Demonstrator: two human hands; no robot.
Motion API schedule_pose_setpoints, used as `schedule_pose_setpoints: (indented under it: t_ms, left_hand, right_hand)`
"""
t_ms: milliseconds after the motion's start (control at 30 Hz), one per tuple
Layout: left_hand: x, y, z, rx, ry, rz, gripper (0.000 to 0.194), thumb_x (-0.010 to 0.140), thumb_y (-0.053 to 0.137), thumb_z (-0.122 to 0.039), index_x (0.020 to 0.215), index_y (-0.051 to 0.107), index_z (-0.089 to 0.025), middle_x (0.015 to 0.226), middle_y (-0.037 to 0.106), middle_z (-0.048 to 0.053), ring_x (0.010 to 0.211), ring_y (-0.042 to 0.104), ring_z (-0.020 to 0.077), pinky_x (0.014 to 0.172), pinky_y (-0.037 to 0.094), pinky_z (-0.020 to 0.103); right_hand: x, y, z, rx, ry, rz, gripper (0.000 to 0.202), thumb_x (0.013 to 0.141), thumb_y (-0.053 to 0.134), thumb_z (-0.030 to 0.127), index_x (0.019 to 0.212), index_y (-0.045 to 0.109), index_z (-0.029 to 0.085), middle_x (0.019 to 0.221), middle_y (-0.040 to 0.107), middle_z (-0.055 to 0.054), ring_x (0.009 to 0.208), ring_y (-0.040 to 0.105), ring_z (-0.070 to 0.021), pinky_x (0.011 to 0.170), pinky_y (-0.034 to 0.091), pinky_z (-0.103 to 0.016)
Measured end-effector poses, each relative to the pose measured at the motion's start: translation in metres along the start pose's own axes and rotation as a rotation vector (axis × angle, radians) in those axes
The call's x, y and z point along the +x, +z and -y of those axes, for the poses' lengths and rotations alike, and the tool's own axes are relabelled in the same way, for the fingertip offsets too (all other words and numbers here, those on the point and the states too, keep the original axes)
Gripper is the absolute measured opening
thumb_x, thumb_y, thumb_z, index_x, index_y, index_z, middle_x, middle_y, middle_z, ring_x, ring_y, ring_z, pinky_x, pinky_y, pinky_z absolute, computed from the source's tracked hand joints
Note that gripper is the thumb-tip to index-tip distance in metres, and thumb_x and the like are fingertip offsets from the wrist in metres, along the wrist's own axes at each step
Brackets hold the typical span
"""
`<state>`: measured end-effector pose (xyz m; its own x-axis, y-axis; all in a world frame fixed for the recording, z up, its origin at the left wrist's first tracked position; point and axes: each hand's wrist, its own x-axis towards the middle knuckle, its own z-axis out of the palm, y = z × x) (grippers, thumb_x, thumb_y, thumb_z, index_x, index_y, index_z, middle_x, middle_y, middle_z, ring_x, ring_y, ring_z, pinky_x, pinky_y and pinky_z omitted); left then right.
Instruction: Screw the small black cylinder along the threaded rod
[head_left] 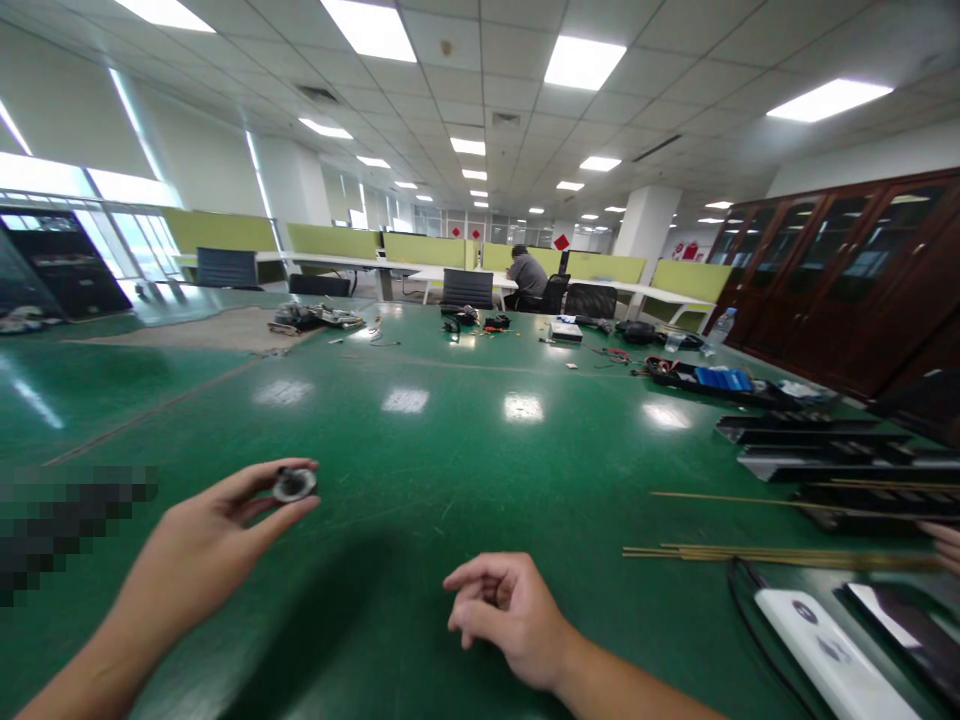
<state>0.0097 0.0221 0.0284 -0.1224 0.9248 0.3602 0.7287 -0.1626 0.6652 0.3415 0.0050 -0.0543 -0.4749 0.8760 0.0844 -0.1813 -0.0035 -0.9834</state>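
Note:
My left hand point(217, 545) is raised above the green tabletop point(420, 460), pinching a small round metal part point(295, 485) between thumb and fingers. The part has a pale, ring-like rim and a dark centre; its exact kind is too small to make out. To the right, my right hand point(510, 615) hovers over the table with its fingers loosely bent and apart from the thumb. Nothing shows in it. Several thin brass-coloured rods point(712, 553) lie to its right, some distance away.
A white device point(832, 650) with a black cable lies at the lower right. Another person's hand point(946, 545) shows at the right edge. Dark metal channels point(817, 462) and a black tray point(690, 377) line the right side. Tools and wires lie farther back. A person point(529, 275) sits beyond the table.

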Motion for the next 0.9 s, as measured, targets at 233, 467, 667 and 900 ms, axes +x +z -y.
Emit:
schedule_pose_setpoints:
  t_ms: [233, 467, 667, 900]
  left_hand:
    - [-0.005, 0.096, -0.058, -0.025, 0.457, 0.403, 0.040, 0.097, 0.053, -0.036, 0.138, 0.051, -0.035, 0.134, 0.057, 0.003, 0.123, 0.057, 0.0189, 0.105, 0.049, 0.033]
    - [-0.029, 0.124, -0.021, -0.066, 0.447, 0.395, 0.039, 0.094, 0.060, -0.028, 0.131, 0.050, -0.029, 0.123, 0.061, 0.006, 0.114, 0.060, 0.0195, 0.101, 0.051, 0.034]
    - [-0.030, 0.128, -0.023, -0.158, 0.519, 0.422, 0.027, 0.094, 0.057, -0.021, 0.121, 0.055, -0.024, 0.114, 0.063, 0.007, 0.107, 0.061, 0.0184, 0.094, 0.052, 0.031]
    - [-0.034, 0.133, -0.023, -0.166, 0.566, 0.424, 0.032, 0.092, 0.063, -0.024, 0.123, 0.054, -0.027, 0.114, 0.065, 0.005, 0.107, 0.062, 0.0169, 0.095, 0.052, 0.028]
  right_hand:
    - [0.008, -0.011, 0.001, -0.294, -0.098, -0.398, 0.038, 0.075, 0.064, 0.009, 0.111, 0.064, 0.018, 0.102, 0.067, -0.007, 0.087, 0.061, -0.0175, 0.067, 0.046, -0.026]
    - [0.005, -0.006, 0.000, -0.484, -0.094, -0.354, 0.068, 0.067, 0.068, 0.004, 0.129, 0.052, 0.026, 0.117, 0.060, -0.004, 0.094, 0.059, -0.0176, 0.073, 0.047, -0.027]
    - [0.008, -0.004, 0.008, -0.559, -0.092, -0.321, 0.045, 0.067, 0.071, 0.007, 0.109, 0.064, 0.023, 0.103, 0.064, -0.002, 0.088, 0.059, -0.0175, 0.070, 0.043, -0.026]
    - [0.010, -0.004, 0.010, -0.581, -0.096, -0.304, 0.030, 0.072, 0.071, 0.012, 0.100, 0.072, 0.022, 0.093, 0.067, -0.002, 0.078, 0.057, -0.0162, 0.066, 0.042, -0.026]
